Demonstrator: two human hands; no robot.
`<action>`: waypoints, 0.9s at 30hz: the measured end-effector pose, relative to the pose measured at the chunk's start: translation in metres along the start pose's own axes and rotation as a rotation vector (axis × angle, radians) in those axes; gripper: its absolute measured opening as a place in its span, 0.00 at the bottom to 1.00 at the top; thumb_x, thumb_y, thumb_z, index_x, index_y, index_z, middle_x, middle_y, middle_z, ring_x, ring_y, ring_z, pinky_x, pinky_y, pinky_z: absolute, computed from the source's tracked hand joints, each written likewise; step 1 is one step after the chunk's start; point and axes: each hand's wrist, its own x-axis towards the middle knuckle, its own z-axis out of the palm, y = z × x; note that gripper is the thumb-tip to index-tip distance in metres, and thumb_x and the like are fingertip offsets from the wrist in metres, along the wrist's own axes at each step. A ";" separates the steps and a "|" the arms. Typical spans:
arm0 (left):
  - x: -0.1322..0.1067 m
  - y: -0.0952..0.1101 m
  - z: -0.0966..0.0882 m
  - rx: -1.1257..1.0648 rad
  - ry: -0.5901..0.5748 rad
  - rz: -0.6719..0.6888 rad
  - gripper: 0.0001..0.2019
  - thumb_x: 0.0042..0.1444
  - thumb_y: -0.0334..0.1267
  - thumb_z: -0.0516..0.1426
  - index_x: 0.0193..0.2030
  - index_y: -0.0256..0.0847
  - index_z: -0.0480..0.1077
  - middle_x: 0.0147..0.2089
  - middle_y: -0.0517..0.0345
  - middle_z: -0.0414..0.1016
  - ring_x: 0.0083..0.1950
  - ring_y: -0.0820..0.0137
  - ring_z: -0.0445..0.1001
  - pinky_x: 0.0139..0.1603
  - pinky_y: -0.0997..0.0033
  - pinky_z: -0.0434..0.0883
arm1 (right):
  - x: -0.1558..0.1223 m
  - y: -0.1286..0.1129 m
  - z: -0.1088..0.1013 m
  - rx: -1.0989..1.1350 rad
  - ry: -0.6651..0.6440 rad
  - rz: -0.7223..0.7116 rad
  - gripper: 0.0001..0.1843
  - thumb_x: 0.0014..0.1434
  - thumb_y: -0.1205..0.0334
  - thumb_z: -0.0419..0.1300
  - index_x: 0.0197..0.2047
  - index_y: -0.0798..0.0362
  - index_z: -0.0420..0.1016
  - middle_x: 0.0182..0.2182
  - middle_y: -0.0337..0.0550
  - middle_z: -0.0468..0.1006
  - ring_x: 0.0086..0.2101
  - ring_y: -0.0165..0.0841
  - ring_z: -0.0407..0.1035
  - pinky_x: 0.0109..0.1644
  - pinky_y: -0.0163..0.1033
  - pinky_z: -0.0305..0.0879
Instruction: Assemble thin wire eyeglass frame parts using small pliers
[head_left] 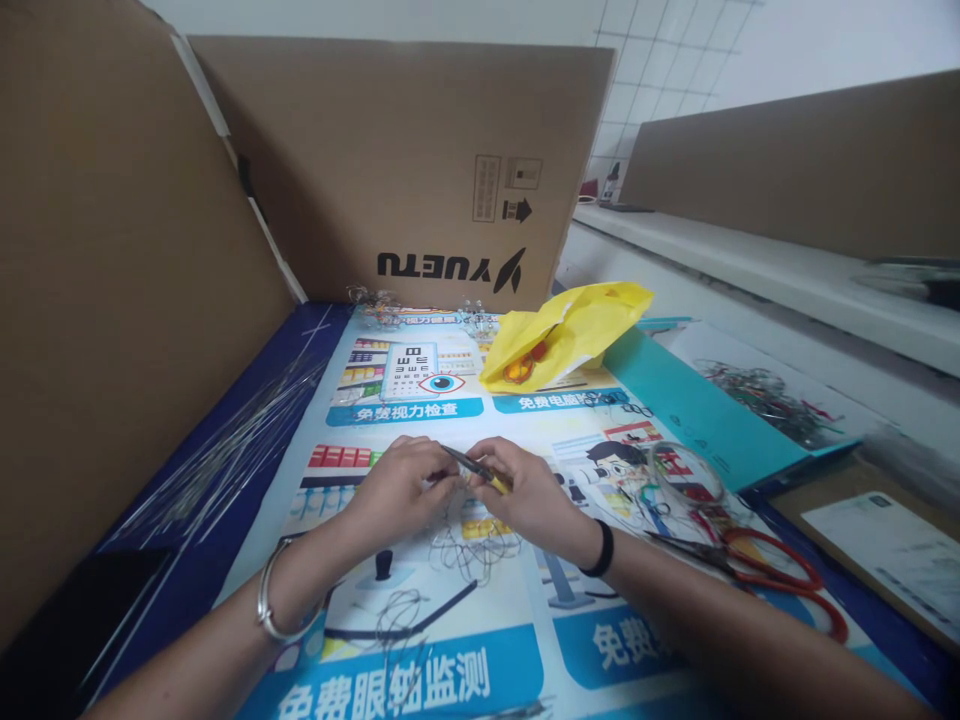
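My right hand (pixel 525 495) is closed around small pliers (pixel 491 478) with yellow handles. Their dark, narrow jaws point up and left, towards my left hand (pixel 412 485). The fingers of my left hand are pinched together just under the jaw tips, on what appears to be the thin wire. Below both hands spreads a looped thin wire shape (pixel 480 548); where it meets the fingers is hidden. Closer to me, a loose tangle of fine wire (pixel 401 615) lies on the printed poster sheet (pixel 517 590).
Straight wires (pixel 225 440) lie on the left. Behind my hands sits a yellow bag (pixel 577 330) with orange pieces inside. Red-handled scissors (pixel 772 570) and a wire coil (pixel 686 472) lie right, near a teal box (pixel 697 400) with wire pieces. Cardboard walls (pixel 390 150) stand behind and left.
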 end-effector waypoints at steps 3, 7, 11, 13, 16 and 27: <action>-0.001 0.000 0.001 0.035 0.010 0.061 0.06 0.54 0.30 0.54 0.32 0.40 0.73 0.27 0.57 0.73 0.32 0.67 0.69 0.36 0.64 0.65 | 0.000 -0.003 -0.004 -0.072 -0.019 0.002 0.13 0.53 0.65 0.56 0.44 0.50 0.65 0.28 0.35 0.74 0.29 0.29 0.68 0.34 0.34 0.63; -0.004 -0.004 0.007 0.009 0.080 0.194 0.07 0.56 0.29 0.52 0.32 0.39 0.71 0.29 0.56 0.73 0.34 0.67 0.68 0.37 0.65 0.64 | 0.001 -0.005 -0.008 -0.070 -0.046 0.014 0.14 0.52 0.66 0.56 0.44 0.51 0.66 0.27 0.35 0.73 0.29 0.29 0.68 0.33 0.34 0.62; -0.008 -0.009 0.014 -0.036 0.106 0.285 0.09 0.57 0.27 0.50 0.34 0.40 0.70 0.31 0.56 0.73 0.36 0.68 0.67 0.38 0.66 0.64 | 0.003 -0.003 -0.007 0.017 -0.090 0.025 0.13 0.51 0.67 0.56 0.43 0.52 0.67 0.30 0.38 0.75 0.32 0.30 0.69 0.36 0.35 0.63; -0.008 -0.010 0.016 -0.065 0.128 0.281 0.08 0.57 0.27 0.50 0.34 0.39 0.69 0.32 0.55 0.73 0.36 0.68 0.67 0.38 0.67 0.65 | 0.004 -0.002 -0.006 0.069 -0.088 0.032 0.13 0.51 0.68 0.55 0.42 0.51 0.66 0.31 0.38 0.74 0.33 0.30 0.69 0.37 0.35 0.64; -0.007 -0.011 0.016 -0.125 0.175 0.225 0.05 0.58 0.30 0.52 0.32 0.38 0.69 0.31 0.55 0.72 0.35 0.70 0.68 0.36 0.69 0.66 | 0.004 0.000 -0.006 0.175 -0.062 0.048 0.13 0.49 0.69 0.57 0.41 0.51 0.64 0.30 0.36 0.72 0.32 0.29 0.68 0.36 0.34 0.64; -0.011 -0.010 0.019 -0.203 0.212 -0.005 0.06 0.57 0.32 0.53 0.29 0.38 0.65 0.28 0.59 0.68 0.31 0.73 0.66 0.32 0.73 0.63 | 0.002 -0.002 -0.005 0.274 0.067 0.065 0.09 0.51 0.68 0.57 0.37 0.52 0.64 0.30 0.36 0.71 0.33 0.29 0.67 0.38 0.35 0.64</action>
